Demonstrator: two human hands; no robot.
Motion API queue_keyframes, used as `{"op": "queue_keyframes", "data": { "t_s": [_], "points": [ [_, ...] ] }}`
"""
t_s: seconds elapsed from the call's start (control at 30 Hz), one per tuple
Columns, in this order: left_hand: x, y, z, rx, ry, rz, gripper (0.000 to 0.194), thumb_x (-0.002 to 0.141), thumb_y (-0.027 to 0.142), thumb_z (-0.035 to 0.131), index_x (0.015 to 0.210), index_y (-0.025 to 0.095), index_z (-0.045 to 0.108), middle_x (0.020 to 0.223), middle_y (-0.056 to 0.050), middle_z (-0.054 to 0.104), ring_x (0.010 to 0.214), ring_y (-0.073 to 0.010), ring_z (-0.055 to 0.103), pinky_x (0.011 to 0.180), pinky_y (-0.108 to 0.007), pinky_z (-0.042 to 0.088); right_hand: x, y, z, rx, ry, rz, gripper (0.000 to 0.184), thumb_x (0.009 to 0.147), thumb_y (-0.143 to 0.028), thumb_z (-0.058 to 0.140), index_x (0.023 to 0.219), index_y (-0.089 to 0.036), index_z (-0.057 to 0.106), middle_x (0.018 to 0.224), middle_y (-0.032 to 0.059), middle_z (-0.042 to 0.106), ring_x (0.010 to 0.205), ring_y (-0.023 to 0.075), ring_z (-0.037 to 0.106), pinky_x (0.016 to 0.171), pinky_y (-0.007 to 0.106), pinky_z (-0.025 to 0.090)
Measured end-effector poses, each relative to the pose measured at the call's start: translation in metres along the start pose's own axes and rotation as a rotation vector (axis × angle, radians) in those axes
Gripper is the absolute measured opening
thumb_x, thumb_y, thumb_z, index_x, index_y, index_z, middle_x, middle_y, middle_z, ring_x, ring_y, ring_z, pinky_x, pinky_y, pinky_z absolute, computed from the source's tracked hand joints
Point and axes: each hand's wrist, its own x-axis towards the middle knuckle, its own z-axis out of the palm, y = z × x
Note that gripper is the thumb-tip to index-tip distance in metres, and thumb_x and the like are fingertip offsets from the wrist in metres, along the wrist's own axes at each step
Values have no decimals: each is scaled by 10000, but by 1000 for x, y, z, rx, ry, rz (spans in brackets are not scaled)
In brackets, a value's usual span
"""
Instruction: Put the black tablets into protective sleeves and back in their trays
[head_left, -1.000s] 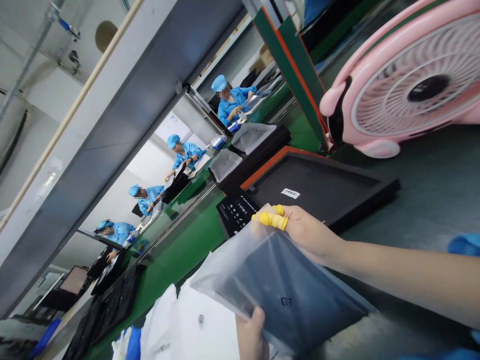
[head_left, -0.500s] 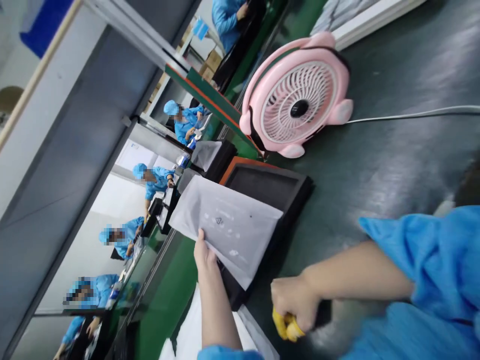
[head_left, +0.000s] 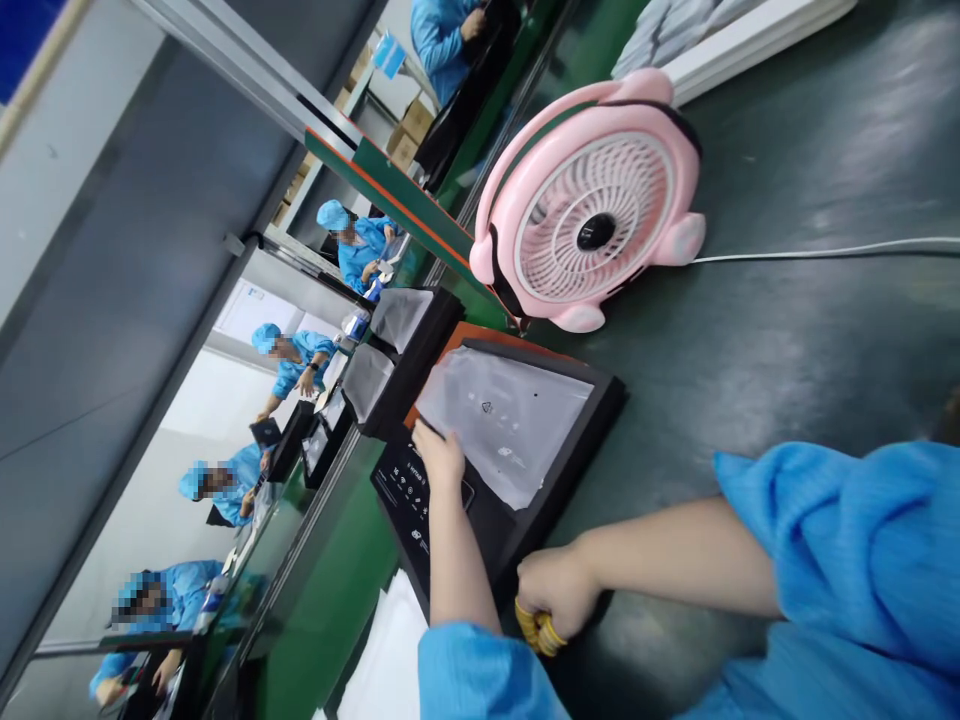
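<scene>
Apparently seating printed frosted bag in open black box on worktop; touching bag's edge with left hand, can't tell if gripping; holding right hand apart, curled in fist beside box; next, likely need to square bag, then free left hand.

Matt, frosted plastic pouch
</scene>
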Motion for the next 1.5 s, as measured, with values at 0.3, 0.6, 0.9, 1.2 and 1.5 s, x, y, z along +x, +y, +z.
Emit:
{"op": "queue_keyframes", "data": {
  "t_s": [0.3, 0.6, 0.9, 1.2, 1.5],
  "points": [
    [-101, -44, -143, 717, 62, 17, 317, 840, 184, 392, 1092, 157, 582, 1127, -107, 599, 1080, -233, 525, 950, -347, 359, -7, -1, 2, 96, 31, 33, 279, 638, -161, 589, 898, -158, 691, 638, -10, 612, 568, 81, 511, 559, 173, 379],
    [-120, -148, -182, 806, 100, -311, 265, 849, 262, 383, 1001, 120, 548, 921, -160, 640, 921, -278, 577, 772, -338, 381, -8, 0, 11, 292, 68, 149, 391, 586, -198, 575, 940, -57, 661, 614, 6, 524, 509, 69, 443, 509, 194, 385],
    [-143, -184, -183, 661, 116, -357, 258, 864, 360, 356, 975, 142, 436, 1033, -146, 539, 932, -260, 534, 725, -318, 356, 6, -50, -33, 170, -73, 57, 304, 682, -274, 603, 936, -128, 682, 740, 37, 571, 614, 84, 502, 600, 202, 438],
    [-136, -201, -176, 773, 120, -363, 216, 888, 311, 346, 949, 131, 448, 1009, -97, 507, 920, -210, 505, 691, -285, 352, 146, -15, -153, -841, 85, 344, 470, 765, -350, 554, 1200, -175, 530, 1164, 98, 535, 1058, 222, 499, 894, 293, 399],
    [-131, -212, -172, 705, 191, -354, 186, 894, 221, 285, 807, 168, 441, 851, -54, 492, 805, -187, 480, 692, -300, 326, 215, 54, -168, -950, 169, 501, 423, 851, -397, 377, 1146, -152, 556, 1190, 149, 516, 1096, 281, 475, 886, 382, 376]
  ]
}}
